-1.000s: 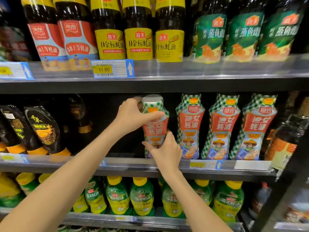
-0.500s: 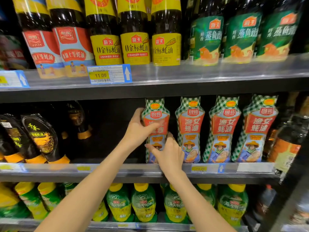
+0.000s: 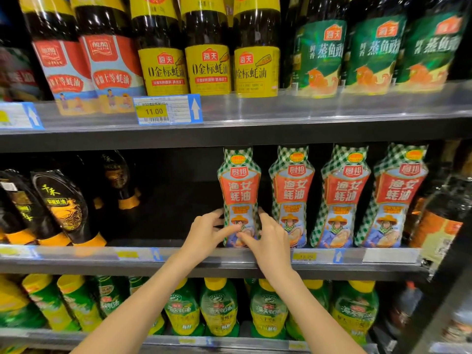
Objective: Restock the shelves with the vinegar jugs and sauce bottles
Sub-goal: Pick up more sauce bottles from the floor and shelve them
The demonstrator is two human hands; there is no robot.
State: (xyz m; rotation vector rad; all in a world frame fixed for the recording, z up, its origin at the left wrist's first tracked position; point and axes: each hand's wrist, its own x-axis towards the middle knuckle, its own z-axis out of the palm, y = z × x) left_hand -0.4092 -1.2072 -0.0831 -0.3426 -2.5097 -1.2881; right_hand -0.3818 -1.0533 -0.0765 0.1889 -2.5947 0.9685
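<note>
A green-checked oyster sauce bottle with a red label stands upright on the middle shelf, leftmost of a row of matching bottles. My left hand holds its lower left side, thumb across the front. My right hand grips its lower right side, fingers curled round the bottle's base.
Left of the held bottle is a dark gap on the middle shelf, then black squeeze bottles. Yellow-label bottles and green-label bottles fill the top shelf. Green bottles with yellow caps line the bottom shelf. A price tag hangs above.
The bottle was tilted with its cap toward me; it has been turned upright and set on the shelf. Both hands slid down from its upper part to its base.
</note>
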